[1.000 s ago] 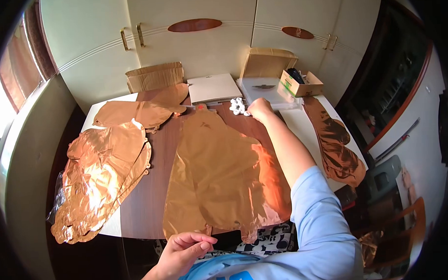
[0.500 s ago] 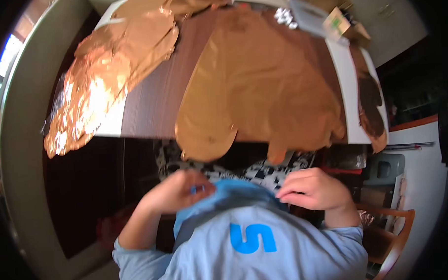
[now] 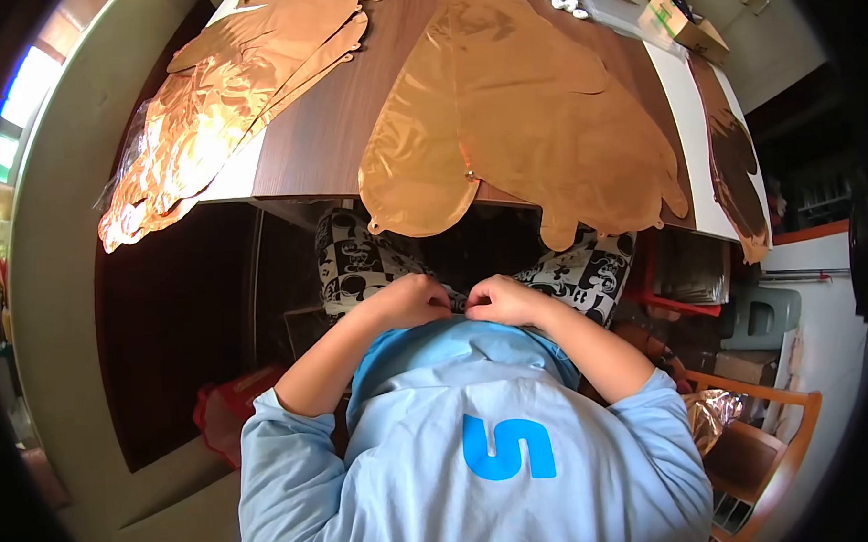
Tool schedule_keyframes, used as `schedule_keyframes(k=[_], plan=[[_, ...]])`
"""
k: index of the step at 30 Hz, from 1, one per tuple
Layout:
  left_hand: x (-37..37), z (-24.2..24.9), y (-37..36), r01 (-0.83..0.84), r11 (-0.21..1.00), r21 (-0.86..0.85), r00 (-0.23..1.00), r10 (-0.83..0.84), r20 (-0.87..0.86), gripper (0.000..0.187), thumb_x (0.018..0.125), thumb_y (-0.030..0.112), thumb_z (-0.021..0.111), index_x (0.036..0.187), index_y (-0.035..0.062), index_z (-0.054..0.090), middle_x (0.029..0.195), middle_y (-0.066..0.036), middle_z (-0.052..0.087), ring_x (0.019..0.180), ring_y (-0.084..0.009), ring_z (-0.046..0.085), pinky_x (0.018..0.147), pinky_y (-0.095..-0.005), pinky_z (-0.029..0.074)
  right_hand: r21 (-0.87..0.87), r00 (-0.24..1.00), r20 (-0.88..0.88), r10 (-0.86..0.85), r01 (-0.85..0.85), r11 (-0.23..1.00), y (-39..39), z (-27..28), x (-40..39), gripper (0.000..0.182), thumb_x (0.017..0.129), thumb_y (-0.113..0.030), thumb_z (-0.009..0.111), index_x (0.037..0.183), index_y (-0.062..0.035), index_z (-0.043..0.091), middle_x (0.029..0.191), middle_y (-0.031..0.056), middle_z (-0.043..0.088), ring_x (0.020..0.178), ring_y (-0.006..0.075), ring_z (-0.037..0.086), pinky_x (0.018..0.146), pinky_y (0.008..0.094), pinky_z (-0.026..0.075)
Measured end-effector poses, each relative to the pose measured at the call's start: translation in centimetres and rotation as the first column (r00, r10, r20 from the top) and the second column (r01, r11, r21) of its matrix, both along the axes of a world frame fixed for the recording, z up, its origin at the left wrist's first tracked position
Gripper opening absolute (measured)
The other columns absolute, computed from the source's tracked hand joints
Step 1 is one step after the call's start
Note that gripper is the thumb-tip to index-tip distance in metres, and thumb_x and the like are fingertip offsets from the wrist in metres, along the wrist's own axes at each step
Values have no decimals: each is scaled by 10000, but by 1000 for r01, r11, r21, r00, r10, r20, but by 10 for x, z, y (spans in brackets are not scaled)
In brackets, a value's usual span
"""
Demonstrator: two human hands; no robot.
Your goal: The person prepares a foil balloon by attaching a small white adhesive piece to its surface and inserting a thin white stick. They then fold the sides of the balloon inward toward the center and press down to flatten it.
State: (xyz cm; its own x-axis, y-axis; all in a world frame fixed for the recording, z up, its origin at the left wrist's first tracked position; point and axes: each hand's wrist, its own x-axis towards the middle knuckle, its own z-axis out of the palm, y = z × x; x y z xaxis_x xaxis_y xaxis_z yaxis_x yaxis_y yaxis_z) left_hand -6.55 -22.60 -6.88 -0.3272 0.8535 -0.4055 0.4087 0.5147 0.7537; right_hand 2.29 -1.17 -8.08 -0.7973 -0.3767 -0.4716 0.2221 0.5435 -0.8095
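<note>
My left hand and my right hand are close together at my waist, by the lower edge of my light blue shirt. Both have curled fingers turned inward; whatever they pinch is hidden. Beyond them, a large flat copper-coloured foil balloon lies on the brown table, its rounded lobes hanging over the front edge. Neither hand touches it. More shiny copper foil balloons are stacked at the table's left, also overhanging the edge.
Small white pieces and an open cardboard box are at the back right. Dark brown foil lies along the right edge. A wooden chair is at my right, a grey plastic stool beyond it, a red container at left.
Both hands have moved inward, from apart at the shirt's sides to nearly meeting at my waist. The view has tilted down; the foil lies as before.
</note>
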Motion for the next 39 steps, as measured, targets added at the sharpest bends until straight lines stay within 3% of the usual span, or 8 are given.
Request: schedule_keyframes(k=[7, 17, 23, 27, 30, 33, 36, 39], plan=[[-9, 12, 0, -267, 941, 207, 962, 273, 1, 180, 815, 165, 685, 945, 45, 722, 892, -137, 697, 808, -276, 672, 751, -362, 531, -155, 939, -61, -339, 327, 932, 2, 11, 0, 195, 842, -198, 677, 880, -7, 690, 798, 87, 706, 730, 141, 643, 673, 303, 503], [-2, 0, 1, -60, 985, 164, 992, 77, -97, 156, 835, 155, 685, 912, 26, 729, 854, -119, 699, 805, -252, 666, 743, -340, 532, 2, 991, 12, -132, 132, 991, 3, 9, 8, 279, 835, -255, 684, 958, -6, 708, 890, 144, 723, 836, 230, 687, 766, 360, 526], [-19, 21, 0, -288, 935, 207, 957, 291, 15, 141, 806, 105, 683, 918, 37, 738, 874, -134, 691, 816, -270, 664, 735, -349, 532, -172, 966, -38, -257, 247, 954, 5, 18, 0, 459, 870, -304, 701, 1188, 14, 611, 1181, 141, 645, 1010, 194, 625, 890, 349, 493], [3, 64, 8, -196, 855, 480, 964, 258, -65, 155, 759, 33, 715, 913, 24, 727, 895, -119, 665, 835, -289, 645, 734, -360, 524, -679, 921, 75, -382, 328, 657, -24, 22, -3, 639, 925, -344, 647, 1368, 55, 417, 1331, 149, 530, 1274, 213, 460, 1074, 349, 352], [8, 95, 2, -12, 808, 589, 838, 329, -435, 195, 681, -5, 724, 867, 54, 729, 836, -81, 648, 779, -268, 619, 746, -372, 472, -856, 928, 338, -157, 373, 359, -51, 53, -3, 486, 960, -311, 602, 1281, 39, 504, 1198, 118, 596, 1146, 191, 547, 1017, 346, 407], [-2, 115, -25, -87, 850, 519, 832, 349, -431, 153, 698, 27, 749, 847, 63, 731, 753, -55, 620, 769, -244, 617, 696, -346, 465, -714, 952, 253, -170, 303, 632, -41, 76, -5, 286, 996, -292, 541, 1024, -23, 635, 888, 32, 637, 808, 154, 602, 742, 296, 484], [2, 126, -43, -328, 903, 279, 944, 299, 142, 46, 815, 44, 704, 853, 26, 723, 799, -64, 662, 790, -173, 621, 707, -291, 477, -488, 959, -114, -259, 173, 856, -28, 99, -6, 267, 996, -256, 535, 892, -38, 649, 762, 45, 625, 688, 181, 601, 614, 304, 491], [11, 135, -36, -446, 855, 266, 706, 153, 691, 96, 882, 66, 671, 848, -17, 706, 857, -93, 672, 822, -158, 605, 719, -282, 475, -426, 789, -534, -304, 59, 903, -36, 103, 1, 282, 1003, -256, 499, 893, -22, 613, 729, 134, 579, 658, 264, 591, 612, 345, 484]])
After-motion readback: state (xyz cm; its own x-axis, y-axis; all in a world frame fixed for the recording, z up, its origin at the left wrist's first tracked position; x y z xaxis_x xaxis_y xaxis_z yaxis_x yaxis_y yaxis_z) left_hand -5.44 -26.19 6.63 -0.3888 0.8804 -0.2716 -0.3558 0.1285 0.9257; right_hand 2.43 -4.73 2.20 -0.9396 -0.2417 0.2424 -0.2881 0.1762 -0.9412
